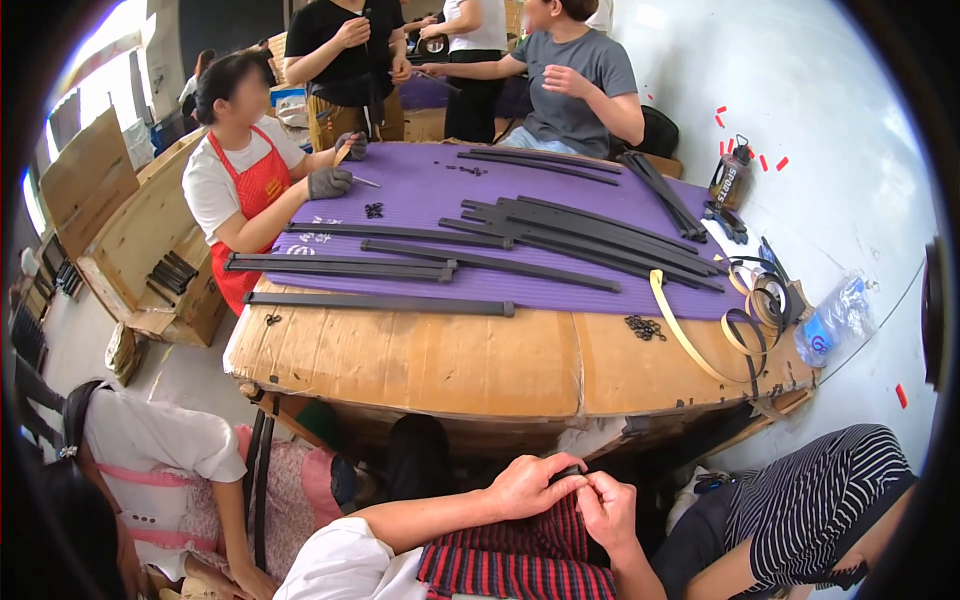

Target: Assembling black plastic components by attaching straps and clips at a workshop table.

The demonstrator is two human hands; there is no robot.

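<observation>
Close to my body, below the table's near edge, my two hands meet. My left hand (538,488) is closed, its thumb and fingers pinching a small black piece (570,472). Only the top of that piece shows, so its kind cannot be made out. Fingers bent, my right hand (608,506) presses against the same piece and the left thumb. A red and black striped cloth (520,570) lies under my forearms. Beyond the hands, several long black bars (380,303) lie on the purple mat (400,190) that covers much of the table.
The cardboard-topped table (420,360) stands ahead. It carries small black rings (644,328), a coil of yellowish strip (690,345), a clear plastic bottle (835,320) and a dark drinking bottle (730,175). People sit close on both sides; one in a red apron (262,185) works across the table.
</observation>
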